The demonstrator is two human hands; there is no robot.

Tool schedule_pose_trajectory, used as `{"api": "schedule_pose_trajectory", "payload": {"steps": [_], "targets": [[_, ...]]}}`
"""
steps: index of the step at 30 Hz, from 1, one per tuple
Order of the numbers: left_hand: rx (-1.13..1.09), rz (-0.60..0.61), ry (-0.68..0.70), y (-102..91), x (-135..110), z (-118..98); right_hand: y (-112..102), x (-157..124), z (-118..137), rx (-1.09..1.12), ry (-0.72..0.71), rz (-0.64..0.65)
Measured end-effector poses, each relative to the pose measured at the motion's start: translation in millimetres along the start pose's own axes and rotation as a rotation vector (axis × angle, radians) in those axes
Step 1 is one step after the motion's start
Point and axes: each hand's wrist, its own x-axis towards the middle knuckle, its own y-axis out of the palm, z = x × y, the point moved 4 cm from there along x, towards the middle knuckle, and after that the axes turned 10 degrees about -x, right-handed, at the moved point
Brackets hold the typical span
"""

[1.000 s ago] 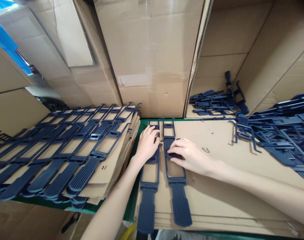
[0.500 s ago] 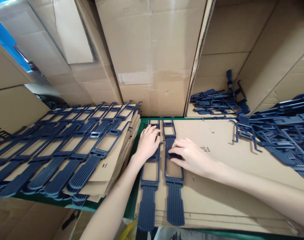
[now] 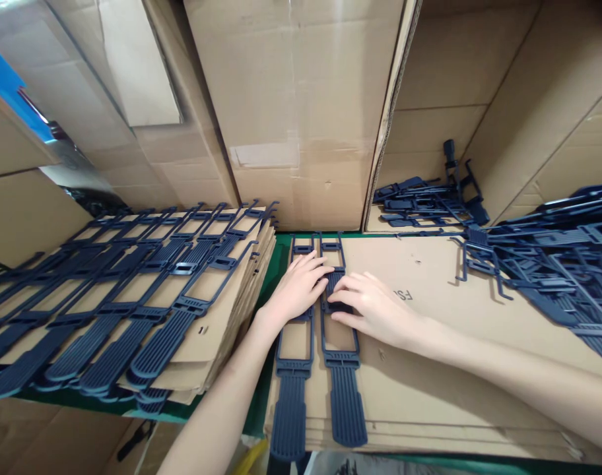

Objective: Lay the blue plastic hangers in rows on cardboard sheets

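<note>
Two long dark blue plastic parts lie side by side on a flat cardboard sheet [image 3: 459,343]. My left hand [image 3: 297,289] rests flat on the left part [image 3: 290,389], fingers stretched out toward the right part. My right hand [image 3: 373,307] lies palm down on the middle of the right part [image 3: 344,389], fingers extended and pressing it against its neighbour. Neither hand grips anything.
On the left, a stack of cardboard sheets [image 3: 216,330] carries a row of several identical blue parts [image 3: 133,290]. A loose heap of the same parts [image 3: 558,264] lies at the right, with more [image 3: 430,201] behind it. Tall cardboard boxes [image 3: 301,112] wall off the back.
The right part has slid left against the left part and straightened. My left hand's fingers have reached further right, toward my right hand.
</note>
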Motion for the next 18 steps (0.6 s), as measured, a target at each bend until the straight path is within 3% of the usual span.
{"api": "schedule_pose_trajectory", "payload": {"steps": [3,7,9,11,14,18], "targets": [[0.018,0.003,0.007,-1.4,0,0,-15,-4,-24,-0.031,0.046,-0.078],[0.023,-0.001,-0.018,-5.2,0,1,-50,-27,-94,-0.166,0.25,-0.186],[0.013,-0.007,-0.017,-7.4,1,1,-64,-48,-138,-0.303,0.43,-0.111],[0.008,-0.015,-0.007,-9.3,2,1,-71,-73,-177,-0.434,0.54,0.049],[-0.012,-0.028,0.024,-11.2,3,0,-68,-105,-215,-0.476,0.486,0.227],[-0.035,-0.052,0.059,-11.8,4,0,-53,-132,-231,-0.371,0.39,0.315]]}}
